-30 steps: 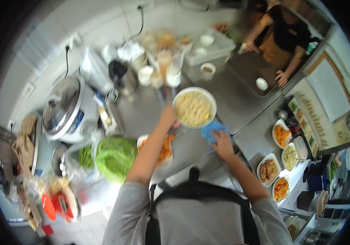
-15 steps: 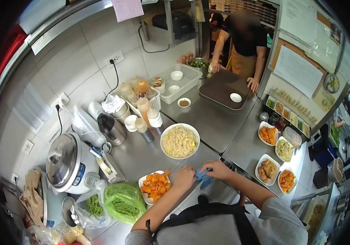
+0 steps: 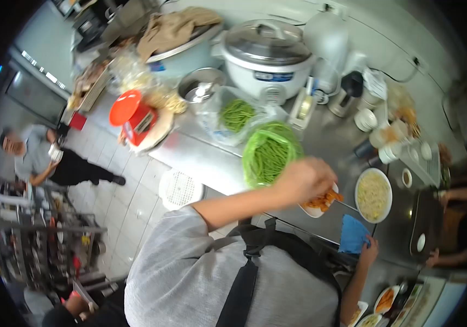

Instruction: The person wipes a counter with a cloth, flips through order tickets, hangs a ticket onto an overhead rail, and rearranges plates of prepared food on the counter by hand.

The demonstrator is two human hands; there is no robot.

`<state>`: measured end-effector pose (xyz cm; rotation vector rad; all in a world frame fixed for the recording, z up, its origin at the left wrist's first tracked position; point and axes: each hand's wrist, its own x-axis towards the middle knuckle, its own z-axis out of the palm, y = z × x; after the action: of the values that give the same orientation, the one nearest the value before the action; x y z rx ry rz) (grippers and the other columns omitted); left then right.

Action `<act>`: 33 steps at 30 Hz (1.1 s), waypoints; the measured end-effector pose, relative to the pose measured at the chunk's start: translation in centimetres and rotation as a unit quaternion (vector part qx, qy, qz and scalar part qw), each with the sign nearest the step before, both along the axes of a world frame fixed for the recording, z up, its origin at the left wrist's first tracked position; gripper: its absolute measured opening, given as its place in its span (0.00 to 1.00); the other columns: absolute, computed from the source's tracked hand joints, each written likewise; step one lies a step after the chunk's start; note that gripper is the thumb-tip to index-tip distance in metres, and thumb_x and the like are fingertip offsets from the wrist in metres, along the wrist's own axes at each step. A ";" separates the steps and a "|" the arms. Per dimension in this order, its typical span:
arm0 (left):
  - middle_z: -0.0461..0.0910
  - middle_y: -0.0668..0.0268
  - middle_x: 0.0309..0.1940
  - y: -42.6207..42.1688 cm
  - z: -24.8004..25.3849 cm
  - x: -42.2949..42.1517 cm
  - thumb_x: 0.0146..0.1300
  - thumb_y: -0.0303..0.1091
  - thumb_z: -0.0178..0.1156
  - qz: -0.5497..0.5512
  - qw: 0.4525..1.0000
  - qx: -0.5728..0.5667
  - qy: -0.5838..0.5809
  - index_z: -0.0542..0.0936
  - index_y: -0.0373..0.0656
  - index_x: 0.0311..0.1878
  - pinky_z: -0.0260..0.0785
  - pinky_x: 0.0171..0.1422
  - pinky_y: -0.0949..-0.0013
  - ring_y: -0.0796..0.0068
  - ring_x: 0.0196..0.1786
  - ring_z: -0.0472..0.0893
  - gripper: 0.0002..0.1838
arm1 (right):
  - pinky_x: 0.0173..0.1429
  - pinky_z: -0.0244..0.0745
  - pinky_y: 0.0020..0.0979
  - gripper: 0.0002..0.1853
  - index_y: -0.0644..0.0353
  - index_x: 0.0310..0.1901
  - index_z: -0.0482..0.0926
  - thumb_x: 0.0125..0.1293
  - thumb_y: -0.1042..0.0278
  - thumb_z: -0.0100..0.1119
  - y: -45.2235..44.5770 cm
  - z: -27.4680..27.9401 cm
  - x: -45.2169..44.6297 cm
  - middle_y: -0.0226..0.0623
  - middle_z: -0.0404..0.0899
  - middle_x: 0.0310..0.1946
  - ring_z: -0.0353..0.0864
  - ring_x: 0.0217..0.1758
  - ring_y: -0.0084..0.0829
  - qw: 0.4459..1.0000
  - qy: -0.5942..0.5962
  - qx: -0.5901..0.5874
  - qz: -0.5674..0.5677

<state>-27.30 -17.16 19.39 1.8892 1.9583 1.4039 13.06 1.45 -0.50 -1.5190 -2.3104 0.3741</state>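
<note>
My left hand (image 3: 308, 179) is raised over the bowl of orange food (image 3: 320, 206), its fingers curled and a little blurred; whatever they may hold is hidden. The blue cloth (image 3: 353, 235) hangs by its corner from the closed fingers of my right hand (image 3: 370, 249), at the counter's front edge. Just beyond the cloth stands a large white bowl of rice (image 3: 374, 195). Left of my left hand lies a green plastic bag of green beans (image 3: 270, 158), with a clear bag of beans (image 3: 237, 115) behind it.
A rice cooker (image 3: 266, 57), squeeze bottles (image 3: 389, 133) and a red-orange container (image 3: 133, 115) line the counter (image 3: 201, 163). A brown tray (image 3: 423, 218) lies by a co-worker's hands at right. Another person (image 3: 43, 155) stands at far left, near a white stool (image 3: 180, 189).
The view has swung left. My left hand has left the blue cloth and moved over the orange food. My right hand still holds the cloth, now hanging unfolded.
</note>
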 end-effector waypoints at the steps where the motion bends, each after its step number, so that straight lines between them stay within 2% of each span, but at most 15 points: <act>1: 0.81 0.62 0.32 -0.6 -0.4 -3.2 0.53 0.30 0.63 0.078 0.997 0.001 -0.020 0.82 0.45 0.38 0.74 0.40 0.65 0.63 0.36 0.81 0.08 | 0.55 0.69 0.39 0.20 0.54 0.43 0.80 0.47 0.82 0.54 1.1 -0.2 0.2 0.42 0.77 0.44 0.75 0.51 0.45 1.000 -0.016 -0.010 0.013; 2: 0.82 0.62 0.34 -2.1 0.0 -6.7 0.53 0.27 0.61 0.145 0.988 0.048 -0.036 0.82 0.45 0.40 0.74 0.41 0.66 0.63 0.36 0.81 0.10 | 0.56 0.69 0.40 0.21 0.54 0.45 0.80 0.47 0.82 0.54 1.8 -0.1 0.8 0.43 0.76 0.45 0.74 0.52 0.45 0.999 -0.027 -0.016 0.021; 3: 0.82 0.62 0.35 -3.1 -1.4 -10.8 0.54 0.26 0.60 0.254 0.967 0.029 0.000 0.82 0.44 0.41 0.74 0.40 0.66 0.63 0.36 0.82 0.10 | 0.57 0.68 0.41 0.22 0.53 0.46 0.79 0.47 0.82 0.54 2.7 -0.4 1.0 0.44 0.75 0.47 0.74 0.53 0.46 0.999 -0.038 -0.025 0.025; 5: 0.80 0.59 0.35 -5.7 -1.7 -18.6 0.56 0.30 0.59 0.390 0.918 0.034 0.059 0.80 0.47 0.47 0.73 0.41 0.63 0.60 0.39 0.81 0.14 | 0.61 0.65 0.42 0.25 0.53 0.51 0.76 0.47 0.82 0.55 4.2 -0.2 0.7 0.48 0.72 0.52 0.71 0.57 0.47 0.994 -0.103 -0.010 0.028; 7: 0.79 0.57 0.37 -8.4 -3.4 -25.1 0.55 0.34 0.61 0.463 0.876 -0.009 0.134 0.79 0.50 0.51 0.73 0.44 0.61 0.59 0.42 0.80 0.17 | 0.64 0.61 0.43 0.28 0.53 0.54 0.74 0.47 0.82 0.54 4.4 0.8 0.6 0.50 0.68 0.57 0.67 0.61 0.48 0.992 -0.126 -0.005 0.023; 10: 0.76 0.56 0.42 -9.5 -5.8 -30.7 0.53 0.35 0.61 0.509 0.835 -0.190 0.092 0.79 0.49 0.49 0.72 0.47 0.57 0.58 0.49 0.77 0.17 | 0.68 0.56 0.43 0.31 0.54 0.58 0.71 0.48 0.82 0.54 3.5 5.6 -1.9 0.52 0.64 0.61 0.62 0.66 0.48 0.996 -0.091 -0.003 0.016; 13: 0.79 0.56 0.39 -9.1 -8.3 -33.9 0.50 0.39 0.65 0.377 0.862 -0.206 0.271 0.79 0.51 0.52 0.73 0.47 0.59 0.56 0.44 0.80 0.23 | 0.69 0.55 0.40 0.30 0.55 0.58 0.71 0.50 0.82 0.53 2.2 8.8 -3.6 0.50 0.65 0.62 0.61 0.68 0.46 0.998 -0.054 0.014 0.021; 16: 0.81 0.56 0.37 -8.1 -8.0 -36.6 0.50 0.37 0.65 0.294 0.872 -0.323 0.220 0.80 0.51 0.50 0.73 0.48 0.59 0.55 0.42 0.80 0.21 | 0.68 0.57 0.38 0.27 0.57 0.58 0.72 0.53 0.82 0.52 -0.8 12.5 -6.6 0.46 0.68 0.60 0.64 0.66 0.44 0.999 -0.013 0.011 0.033; 20: 0.82 0.53 0.37 -8.4 -6.0 -40.3 0.54 0.33 0.62 0.286 0.908 -0.232 0.201 0.81 0.46 0.48 0.72 0.48 0.58 0.52 0.41 0.81 0.17 | 0.65 0.60 0.34 0.19 0.60 0.54 0.75 0.59 0.80 0.52 -4.2 15.8 -8.9 0.41 0.75 0.54 0.71 0.61 0.37 0.995 0.085 0.001 0.048; 23: 0.82 0.51 0.39 -9.3 -2.1 -40.4 0.57 0.35 0.61 0.301 0.926 -0.195 0.121 0.80 0.41 0.48 0.72 0.48 0.58 0.53 0.43 0.81 0.16 | 0.64 0.62 0.32 0.15 0.62 0.52 0.76 0.64 0.75 0.51 -5.8 17.2 -8.8 0.39 0.77 0.52 0.73 0.57 0.32 0.987 0.157 -0.015 0.028; 25: 0.81 0.49 0.40 -10.7 2.1 -37.0 0.59 0.36 0.59 0.345 0.920 -0.122 0.143 0.80 0.38 0.48 0.72 0.48 0.60 0.53 0.44 0.81 0.16 | 0.63 0.63 0.30 0.14 0.64 0.52 0.76 0.67 0.71 0.51 -6.5 17.2 -8.5 0.37 0.78 0.51 0.74 0.56 0.29 0.979 0.202 -0.022 0.020; 27: 0.81 0.49 0.41 -11.9 2.6 -35.9 0.60 0.36 0.58 0.383 0.904 -0.100 0.162 0.80 0.37 0.48 0.72 0.48 0.60 0.53 0.45 0.81 0.16 | 0.63 0.63 0.28 0.15 0.64 0.52 0.77 0.68 0.68 0.53 -7.5 17.3 -9.2 0.36 0.78 0.51 0.74 0.55 0.26 0.965 0.258 -0.037 0.013; 30: 0.81 0.49 0.38 -13.0 2.3 -33.6 0.61 0.38 0.58 0.403 0.884 -0.137 0.195 0.80 0.38 0.48 0.72 0.46 0.59 0.50 0.42 0.81 0.17 | 0.59 0.67 0.25 0.15 0.65 0.52 0.77 0.68 0.67 0.52 -9.5 17.3 -12.1 0.35 0.80 0.46 0.77 0.50 0.23 0.923 0.345 -0.168 -0.010; 31: 0.82 0.48 0.37 -13.2 3.1 -31.9 0.60 0.41 0.59 0.417 0.883 -0.138 0.163 0.79 0.38 0.50 0.74 0.44 0.61 0.55 0.40 0.82 0.19 | 0.58 0.69 0.25 0.15 0.65 0.52 0.77 0.68 0.67 0.52 -10.1 17.7 -13.1 0.36 0.80 0.45 0.77 0.49 0.23 0.908 0.367 -0.201 0.001; 33: 0.83 0.52 0.37 -13.3 5.6 -23.9 0.60 0.33 0.60 0.425 0.899 -0.001 0.106 0.79 0.37 0.51 0.74 0.39 0.67 0.61 0.38 0.84 0.17 | 0.56 0.71 0.26 0.14 0.64 0.52 0.77 0.69 0.68 0.51 -12.3 18.4 -16.5 0.36 0.81 0.43 0.78 0.46 0.24 0.871 0.407 -0.273 0.033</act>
<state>-51.25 -30.47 24.96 1.2239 3.1071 1.3380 -3.41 -10.88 17.87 -1.1332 -1.6203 1.4655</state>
